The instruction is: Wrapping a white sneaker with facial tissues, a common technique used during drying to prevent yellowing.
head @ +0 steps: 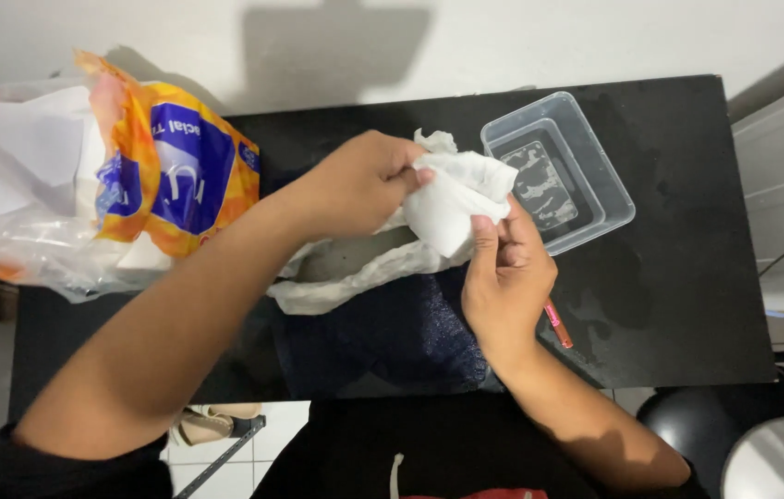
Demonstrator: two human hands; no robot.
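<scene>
My left hand (359, 185) and my right hand (503, 277) both grip a crumpled white tissue (452, 199) above a black table (687, 305). The left hand pinches its upper left part; the right hand's thumb presses on its lower right edge. A longer strip of white tissue (355, 277) trails down and left from the bundle onto a dark blue cloth (392, 337). A thin pink stick (558, 325) pokes out beneath my right hand; whether the hand holds it is unclear.
A clear plastic tub (586, 148) with a little water stands at the back right of the table. An orange and blue plastic tissue pack (165, 166) lies at the left. A round black stool (761, 444) is at the lower right, sandals (212, 425) on the floor below.
</scene>
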